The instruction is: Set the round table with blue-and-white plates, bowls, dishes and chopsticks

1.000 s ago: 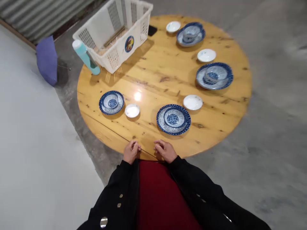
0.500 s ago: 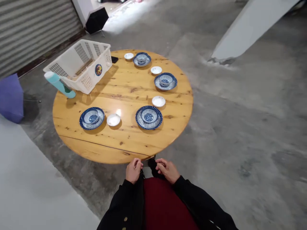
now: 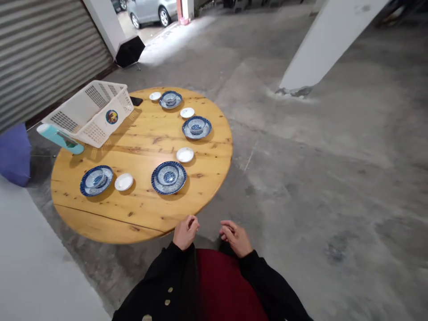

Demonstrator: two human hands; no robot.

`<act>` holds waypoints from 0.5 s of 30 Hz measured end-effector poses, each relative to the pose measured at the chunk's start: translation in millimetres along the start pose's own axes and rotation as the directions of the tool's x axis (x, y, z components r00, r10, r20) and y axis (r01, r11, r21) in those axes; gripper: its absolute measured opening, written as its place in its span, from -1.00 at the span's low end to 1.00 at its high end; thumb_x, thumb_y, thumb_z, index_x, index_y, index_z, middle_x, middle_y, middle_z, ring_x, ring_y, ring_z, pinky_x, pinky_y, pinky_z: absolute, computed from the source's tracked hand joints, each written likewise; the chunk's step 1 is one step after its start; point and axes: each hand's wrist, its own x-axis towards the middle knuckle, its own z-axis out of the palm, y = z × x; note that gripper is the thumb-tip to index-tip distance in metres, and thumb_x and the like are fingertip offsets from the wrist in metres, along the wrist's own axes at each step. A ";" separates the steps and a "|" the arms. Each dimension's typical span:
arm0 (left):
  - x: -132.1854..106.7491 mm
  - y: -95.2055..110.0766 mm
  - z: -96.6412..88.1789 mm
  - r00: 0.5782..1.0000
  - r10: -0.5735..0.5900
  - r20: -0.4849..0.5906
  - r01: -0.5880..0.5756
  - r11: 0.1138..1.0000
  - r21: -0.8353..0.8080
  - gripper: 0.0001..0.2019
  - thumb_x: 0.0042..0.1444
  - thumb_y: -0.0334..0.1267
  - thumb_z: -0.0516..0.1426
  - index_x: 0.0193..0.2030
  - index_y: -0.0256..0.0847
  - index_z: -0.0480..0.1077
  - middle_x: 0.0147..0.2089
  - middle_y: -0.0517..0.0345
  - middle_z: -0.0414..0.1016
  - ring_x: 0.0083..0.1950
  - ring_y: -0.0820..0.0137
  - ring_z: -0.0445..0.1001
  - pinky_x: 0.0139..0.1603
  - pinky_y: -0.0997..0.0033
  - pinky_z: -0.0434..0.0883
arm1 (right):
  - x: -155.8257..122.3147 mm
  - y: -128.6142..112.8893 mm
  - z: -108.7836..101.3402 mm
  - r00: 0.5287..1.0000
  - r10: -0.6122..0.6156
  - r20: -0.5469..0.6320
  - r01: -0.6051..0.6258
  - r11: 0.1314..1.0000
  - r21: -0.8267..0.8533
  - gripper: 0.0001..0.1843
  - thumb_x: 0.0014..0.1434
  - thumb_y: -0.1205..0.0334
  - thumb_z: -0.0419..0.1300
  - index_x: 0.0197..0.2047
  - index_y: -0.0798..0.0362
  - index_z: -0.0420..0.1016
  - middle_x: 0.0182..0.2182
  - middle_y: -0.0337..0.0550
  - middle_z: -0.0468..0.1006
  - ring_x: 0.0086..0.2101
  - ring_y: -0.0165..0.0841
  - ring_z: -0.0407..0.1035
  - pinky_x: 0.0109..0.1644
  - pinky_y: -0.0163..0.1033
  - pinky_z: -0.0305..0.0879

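Observation:
My left hand (image 3: 185,232) and my right hand (image 3: 236,237) hover in front of my waist, just off the near edge of a round wooden table (image 3: 147,209). Both have their fingers curled loosely inward and I see nothing in either. The nearest dish is a blue patterned plate with a bowl on it (image 3: 168,177), with a small white saucer (image 3: 185,154) behind it. Another blue plate and bowl (image 3: 96,179) and a white saucer (image 3: 123,182) sit to the left.
Two more blue plate sets (image 3: 196,126) (image 3: 170,99) with white saucers stand at the table's far side. A white plastic basket (image 3: 90,113), a teal bottle (image 3: 60,139) and a dark phone (image 3: 136,101) are at the back left. Bare concrete floor spreads to the right; a pillar (image 3: 321,44) stands beyond.
The view has pulled back and turned right; the table now lies further left and away. My hands have left the table edge and moved slightly apart.

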 end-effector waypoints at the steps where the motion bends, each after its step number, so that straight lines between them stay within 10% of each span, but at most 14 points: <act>1: 7.7 14.7 19.9 1.000 0.011 0.018 -0.011 1.000 0.021 -0.77 0.21 -0.08 -0.02 -0.25 -0.14 0.37 -0.32 0.16 0.58 -0.33 0.39 0.56 -0.23 0.42 0.43 | 4.8 -0.7 -26.5 0.999 0.010 -0.039 -0.009 1.000 0.014 -0.52 -0.06 -0.15 0.19 -0.24 0.08 0.50 -0.54 -0.14 0.59 -0.57 -0.33 0.44 -0.44 -0.24 0.39; 9: 51.8 124.1 143.5 0.970 0.119 0.211 -0.159 0.970 0.183 -0.81 0.21 -0.20 0.01 -0.24 -0.15 0.43 -0.35 0.21 0.58 -0.34 0.42 0.50 -0.25 0.48 0.34 | 24.2 8.3 -216.4 0.952 0.128 -0.277 -0.108 0.990 0.086 -0.39 -0.20 -0.24 0.32 -0.23 0.11 0.52 -0.52 -0.09 0.61 -0.56 -0.29 0.46 -0.47 -0.22 0.41; 15: 84.8 163.2 175.3 0.979 0.040 0.199 -0.100 0.949 0.298 -0.79 0.21 -0.22 0.02 -0.22 -0.13 0.48 -0.33 0.23 0.60 -0.31 0.42 0.52 -0.26 0.49 0.30 | 54.5 2.6 -257.6 0.942 0.176 -0.287 -0.137 0.979 0.151 -0.32 -0.19 -0.26 0.33 -0.18 0.14 0.51 -0.48 -0.10 0.63 -0.51 -0.28 0.48 -0.41 -0.19 0.45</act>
